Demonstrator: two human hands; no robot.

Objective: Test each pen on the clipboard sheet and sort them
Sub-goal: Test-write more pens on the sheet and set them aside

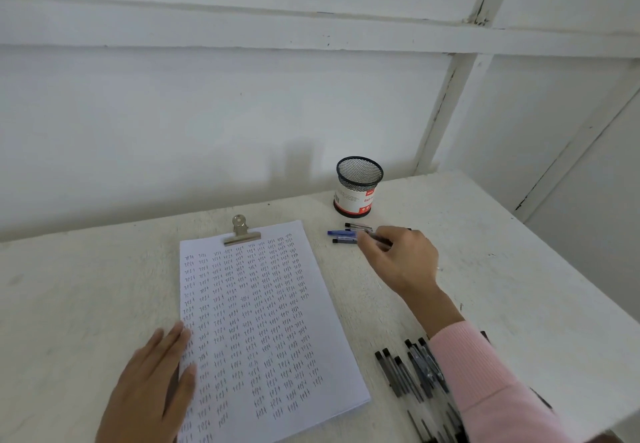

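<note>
The clipboard sheet [263, 311] lies in the middle of the table, covered with rows of small handwritten "test" marks, under a metal clip [240, 232]. My left hand [156, 383] rests flat on the sheet's left edge. My right hand [398, 262] reaches to a small group of pens [343, 233] right of the clip, its fingertips curled on a dark pen [385, 243] there. One pen of that group has a blue cap, the others black caps. A pile of several black-capped pens [408, 373] lies at the lower right, partly hidden by my pink sleeve.
A black mesh pen cup [359, 186] with a red and white label stands behind the small pen group, near the wall. The white table [86, 286] ends at the wall behind and at an edge on the right.
</note>
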